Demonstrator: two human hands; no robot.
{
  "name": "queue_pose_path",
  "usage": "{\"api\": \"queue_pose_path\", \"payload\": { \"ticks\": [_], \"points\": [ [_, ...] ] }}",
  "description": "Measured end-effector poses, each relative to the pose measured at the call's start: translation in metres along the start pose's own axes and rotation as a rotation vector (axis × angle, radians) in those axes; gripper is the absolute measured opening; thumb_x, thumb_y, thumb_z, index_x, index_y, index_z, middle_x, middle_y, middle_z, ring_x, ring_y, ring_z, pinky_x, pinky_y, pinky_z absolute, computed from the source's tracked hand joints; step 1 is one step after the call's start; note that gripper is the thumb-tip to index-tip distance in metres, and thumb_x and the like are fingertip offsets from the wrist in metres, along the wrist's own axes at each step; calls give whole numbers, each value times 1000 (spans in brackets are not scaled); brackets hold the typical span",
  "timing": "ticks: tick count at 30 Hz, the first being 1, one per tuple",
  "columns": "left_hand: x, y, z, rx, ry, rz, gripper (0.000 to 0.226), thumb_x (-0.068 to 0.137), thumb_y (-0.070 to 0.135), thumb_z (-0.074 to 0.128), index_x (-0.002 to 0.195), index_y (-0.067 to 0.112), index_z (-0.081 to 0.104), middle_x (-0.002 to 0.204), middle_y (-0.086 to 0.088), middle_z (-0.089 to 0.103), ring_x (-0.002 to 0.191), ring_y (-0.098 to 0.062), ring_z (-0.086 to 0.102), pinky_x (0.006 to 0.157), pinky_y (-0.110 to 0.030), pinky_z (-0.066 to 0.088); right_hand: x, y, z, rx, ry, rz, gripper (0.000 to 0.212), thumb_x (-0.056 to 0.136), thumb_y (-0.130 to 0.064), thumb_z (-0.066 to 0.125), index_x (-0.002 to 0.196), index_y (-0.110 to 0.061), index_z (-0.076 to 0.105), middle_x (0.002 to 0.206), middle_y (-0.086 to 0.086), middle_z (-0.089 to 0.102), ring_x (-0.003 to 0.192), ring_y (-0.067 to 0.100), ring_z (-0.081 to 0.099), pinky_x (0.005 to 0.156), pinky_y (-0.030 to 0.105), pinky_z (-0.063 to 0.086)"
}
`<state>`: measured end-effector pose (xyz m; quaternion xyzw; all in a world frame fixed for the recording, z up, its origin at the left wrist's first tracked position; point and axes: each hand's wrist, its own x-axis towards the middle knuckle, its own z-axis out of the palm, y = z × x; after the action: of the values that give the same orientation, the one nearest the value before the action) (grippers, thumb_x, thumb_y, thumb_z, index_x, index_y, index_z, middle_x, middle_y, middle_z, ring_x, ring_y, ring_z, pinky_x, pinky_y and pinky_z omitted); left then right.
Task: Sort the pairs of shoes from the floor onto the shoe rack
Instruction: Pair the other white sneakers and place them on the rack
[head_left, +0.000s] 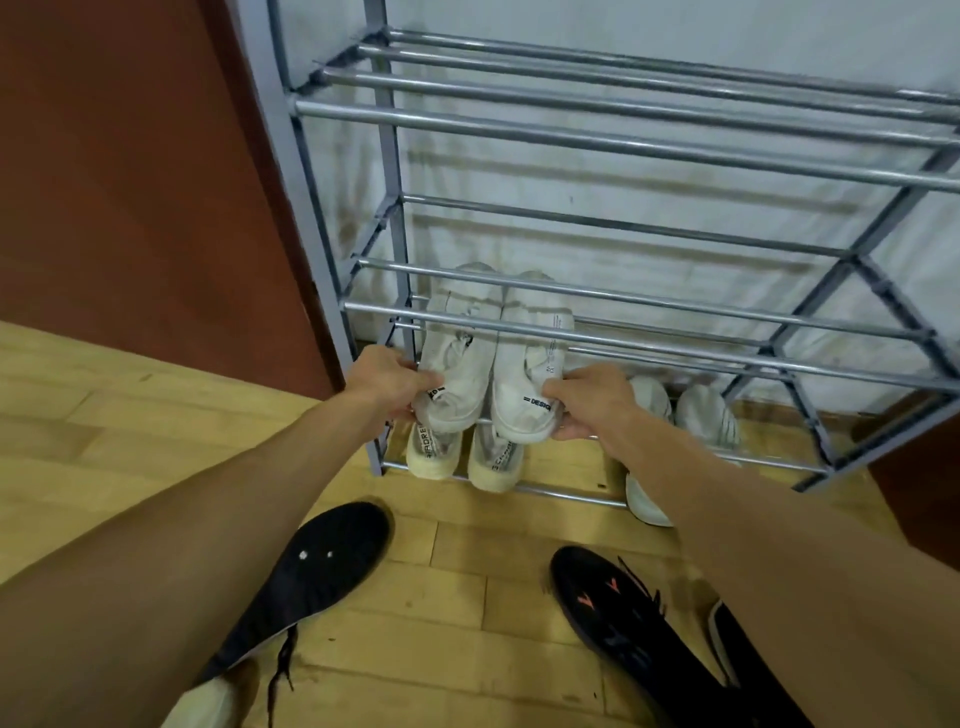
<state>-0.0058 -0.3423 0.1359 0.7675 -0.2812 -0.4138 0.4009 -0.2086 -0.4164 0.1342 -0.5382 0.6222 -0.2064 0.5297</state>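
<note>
A grey metal shoe rack (613, 150) with several tiers of bars stands against a white wall. My left hand (387, 379) grips the heel of a white sneaker (457, 364), and my right hand (592, 400) grips the heel of its mate (524, 374). Both sneakers lie toes inward on the second tier from the bottom, at its left end. On the bottom tier sit a cream pair (462, 449) at the left and another white pair (696, 415) further right. Two black shoes (322, 571) (623, 613) lie on the floor near me.
The floor is light wooden boards (104, 415). A red-brown door or panel (130, 182) stands left of the rack, and a brown object (919, 467) sits at the rack's right foot. The two upper tiers hold nothing.
</note>
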Motion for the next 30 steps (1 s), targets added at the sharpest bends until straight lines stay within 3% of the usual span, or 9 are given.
{"api": "queue_pose_path", "payload": {
  "ticks": [3, 7, 10, 15, 18, 21, 23, 26, 30],
  "points": [
    [15, -1, 2, 22, 47, -3, 34, 82, 19, 73, 104, -4, 64, 103, -18, 69, 85, -30, 70, 66, -39, 60, 14, 1, 7, 68, -14, 16, 5, 84, -11, 71, 81, -11, 66, 93, 15, 72, 81, 27, 72, 66, 37, 62],
    [17, -9, 2, 62, 65, 3, 21, 91, 22, 62, 92, 1, 64, 104, -21, 69, 92, -34, 69, 79, -47, 59, 16, 3, 18, 111, -31, 50, 23, 89, -13, 66, 111, -7, 67, 103, 13, 70, 87, 27, 68, 62, 34, 57],
    [4, -14, -1, 64, 35, 26, 13, 94, 22, 56, 86, 12, 59, 110, -20, 67, 100, -36, 66, 86, -48, 56, 7, 4, 19, 84, -1, 52, 29, 92, -16, 62, 118, -3, 63, 104, 12, 65, 83, 23, 64, 70, 36, 57],
    [-37, -19, -20, 36, -38, 38, 20, 92, 22, 59, 74, 24, 48, 79, -3, 53, 81, -23, 53, 86, -40, 50, -28, 0, 18, -62, 27, 47, 29, 90, -9, 62, 119, -2, 59, 107, 10, 61, 92, 22, 59, 81, 38, 57],
    [-74, -31, -32, 35, -82, 45, 7, 94, 21, 55, 92, 15, 60, 88, -6, 56, 82, -19, 55, 80, -35, 53, -64, -1, 25, -211, -1, 21, 27, 90, -10, 60, 115, -2, 60, 107, 11, 60, 93, 24, 58, 87, 43, 57],
    [-109, -55, -44, 97, -120, 17, 31, 96, 20, 50, 124, 8, 55, 108, -7, 56, 95, -20, 56, 73, -28, 52, -105, 3, 42, -288, -105, 10, 28, 89, -9, 60, 114, 3, 61, 104, 14, 61, 91, 28, 62, 89, 47, 56],
    [-135, -77, -51, 122, -143, -3, 29, 97, 18, 50, 124, 8, 55, 113, -9, 55, 98, -22, 56, 77, -30, 51, -135, 9, 58, -380, -161, -28, 25, 88, -10, 59, 110, 1, 60, 106, 15, 61, 99, 32, 62, 92, 47, 55],
    [-177, -119, -61, 178, -175, -34, 17, 96, 17, 51, 110, 12, 59, 105, -9, 58, 92, -22, 56, 74, -30, 49, -179, 21, 85, -487, -203, -71, 14, 88, -17, 58, 78, -8, 56, 80, 7, 54, 85, 27, 56, 67, 33, 51],
    [-229, -188, -73, 195, -198, -131, 26, 94, 22, 54, 115, 9, 60, 104, -7, 60, 87, -18, 57, 71, -27, 47, -231, 39, 121, -528, -287, -61, 9, 86, -16, 59, 84, -8, 56, 77, 6, 51, 68, 20, 50, 54, 25, 38]
  ]
}}
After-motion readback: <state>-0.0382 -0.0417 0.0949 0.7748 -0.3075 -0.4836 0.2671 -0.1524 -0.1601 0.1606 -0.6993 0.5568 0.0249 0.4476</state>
